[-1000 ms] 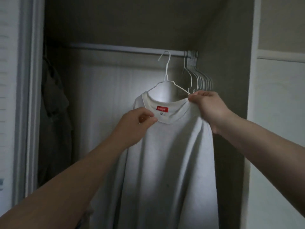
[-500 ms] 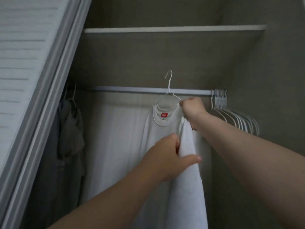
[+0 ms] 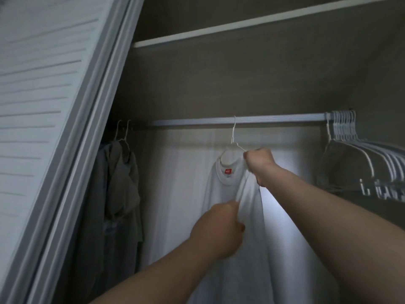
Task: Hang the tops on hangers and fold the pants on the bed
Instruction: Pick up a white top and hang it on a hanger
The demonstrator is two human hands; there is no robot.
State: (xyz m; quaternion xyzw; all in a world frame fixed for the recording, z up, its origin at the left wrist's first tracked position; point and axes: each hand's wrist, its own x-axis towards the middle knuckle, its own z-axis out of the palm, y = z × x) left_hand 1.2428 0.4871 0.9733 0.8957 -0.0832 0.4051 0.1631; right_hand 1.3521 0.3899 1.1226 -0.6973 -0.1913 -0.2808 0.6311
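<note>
- Both hands are up inside the closet, arms stretched forward and upward from the bottom of the view.
- Right hand (image 3: 259, 159) is high, just under the rail (image 3: 274, 119), clenched into a fist on the shoulder of the white top (image 3: 221, 191), right where the hanger (image 3: 233, 137) slopes down beside the collar.
- Right forearm runs in a long diagonal from the lower right corner, wrist bent slightly, back of the hand facing the camera.
- Left hand (image 3: 219, 229) sits lower and nearer, fingers curled, pinching a bunched fold of the top's fabric below the collar.
- Left forearm rises from the bottom centre, knuckles pointing up toward the right hand.
- The top hangs long from the thin white hanger, its red label (image 3: 228, 171) showing inside the neckline.
- The hanger's hook reaches up across the rail; whether it sits fully over it I cannot tell.
- Grey clothes (image 3: 119, 183) hang on two hangers at the rail's left end, well apart from the top.
- A tight row of empty hangers (image 3: 359, 150) crowds the rail's right end.
- A slatted door (image 3: 43, 106) leans across the left, and a shelf (image 3: 241, 25) runs above the rail.
</note>
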